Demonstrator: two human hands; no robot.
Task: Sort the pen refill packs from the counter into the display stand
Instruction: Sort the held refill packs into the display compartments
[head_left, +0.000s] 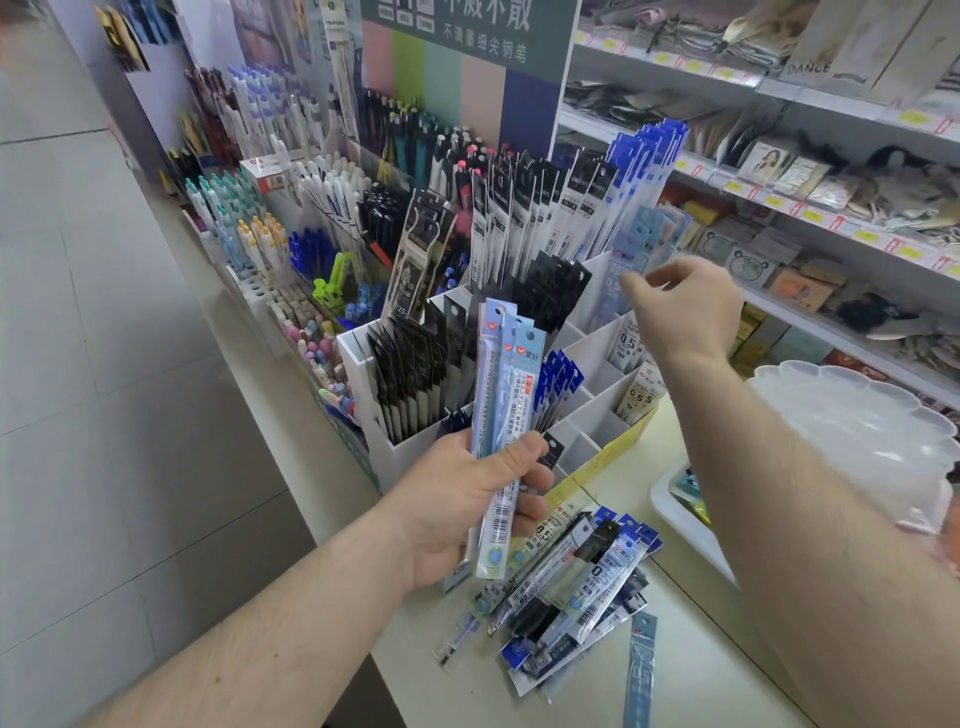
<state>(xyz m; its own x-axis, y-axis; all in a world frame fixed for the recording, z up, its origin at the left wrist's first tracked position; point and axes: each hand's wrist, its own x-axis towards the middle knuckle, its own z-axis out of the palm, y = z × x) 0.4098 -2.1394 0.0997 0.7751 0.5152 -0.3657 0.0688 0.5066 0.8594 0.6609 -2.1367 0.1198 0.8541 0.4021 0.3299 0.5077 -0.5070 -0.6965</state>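
Our left hand (462, 499) gripped pale-blue refill packs (501, 415) at frame centre; our right hand (685, 306), fingers loosely curled and empty, hovered over the display stand (597, 395). Matching colours came first; more packs (571, 582) lay on the worktop (701, 665).

Two bare forearms, no sleeves in view, fine hair along both. Left hand (470, 506) and right hand (685, 306) ungloved; no rings, watch or bands on wrists. Short nails on left fingertips. Knuckle creases plain on left thumb. Nothing worn as far as visible.
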